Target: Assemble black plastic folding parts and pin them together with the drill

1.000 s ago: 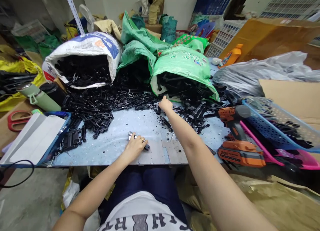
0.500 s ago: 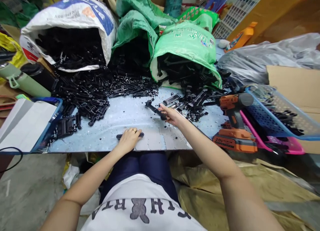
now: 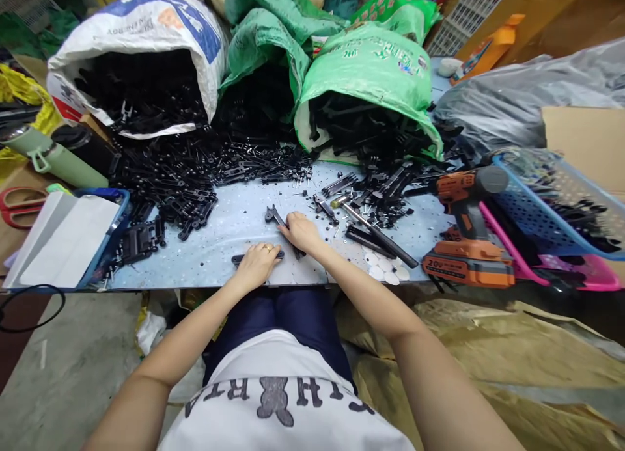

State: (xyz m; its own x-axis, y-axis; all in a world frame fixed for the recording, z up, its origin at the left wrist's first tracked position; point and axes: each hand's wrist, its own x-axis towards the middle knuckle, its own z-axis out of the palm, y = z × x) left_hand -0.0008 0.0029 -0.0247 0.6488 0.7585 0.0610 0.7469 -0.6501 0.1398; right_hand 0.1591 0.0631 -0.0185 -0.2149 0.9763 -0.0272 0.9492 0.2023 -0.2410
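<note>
Near the table's front edge, my left hand (image 3: 258,265) lies over a flat black plastic bar (image 3: 237,259), its fingers wrapped across the middle so only the ends show. Just to the right, my right hand (image 3: 303,235) is closed on a long black plastic part with a forked end (image 3: 274,214). That part slants over the table, its forked end pointing away to the left; the hand hides much of the rest. Right of this hand lies a hammer (image 3: 374,228) with a metal shaft and dark grip, beside loose black strips (image 3: 367,243).
Heaps of black plastic parts (image 3: 170,187) spill from a white sack (image 3: 141,21) and green sacks (image 3: 366,67). An orange cordless drill (image 3: 469,265) stands at right by a blue basket (image 3: 551,236). A blue tray with papers (image 3: 73,239) sits left.
My right hand has moved left and nearer with the forked black part, beside my left hand. The hammer, partly behind my right arm before, now shows. My left hand stays on the bar.
</note>
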